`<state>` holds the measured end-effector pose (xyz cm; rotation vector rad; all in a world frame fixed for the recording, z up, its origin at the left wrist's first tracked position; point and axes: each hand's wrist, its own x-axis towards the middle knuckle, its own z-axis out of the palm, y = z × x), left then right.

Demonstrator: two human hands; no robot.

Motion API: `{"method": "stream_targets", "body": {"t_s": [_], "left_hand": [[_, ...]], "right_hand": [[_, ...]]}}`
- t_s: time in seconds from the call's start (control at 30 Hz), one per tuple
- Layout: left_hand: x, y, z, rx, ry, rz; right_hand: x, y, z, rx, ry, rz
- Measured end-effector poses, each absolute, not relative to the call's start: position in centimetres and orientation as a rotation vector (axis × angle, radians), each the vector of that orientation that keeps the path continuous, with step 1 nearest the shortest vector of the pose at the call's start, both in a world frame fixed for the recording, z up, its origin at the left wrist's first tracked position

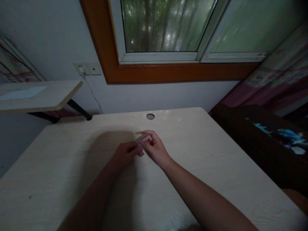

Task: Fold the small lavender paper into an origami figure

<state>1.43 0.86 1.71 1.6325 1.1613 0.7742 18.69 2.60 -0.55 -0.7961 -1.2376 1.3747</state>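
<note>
Between my fingertips, over the middle of the pale wooden desk [183,128], is a small light-purple piece [142,141]; it is mostly covered and too small to name. My left hand [128,151] pinches its lower left side with thumb and fingers. From the upper right, my right hand [153,145] grips the same piece between thumb and curled fingers, with the index finger reaching out beyond it. The two hands nearly touch.
A round cable hole [150,116] lies near the desk's back edge. At left stands a raised shelf [55,91] on black legs, with a paper [24,92] on it. A plug and cord hang from the wall socket [87,68]. Behind is a window [166,57]; a curtain [267,80] hangs at right.
</note>
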Motion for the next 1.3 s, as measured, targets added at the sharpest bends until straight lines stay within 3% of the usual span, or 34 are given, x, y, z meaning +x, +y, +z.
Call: {"method": "stream_targets", "body": {"t_s": [1.3], "left_hand": [[1.35, 0.69, 1.86, 1.531, 1.156, 0.83]], "right_hand": [[18.44, 2.55, -0.69, -0.806, -1.211, 1.369]]}}
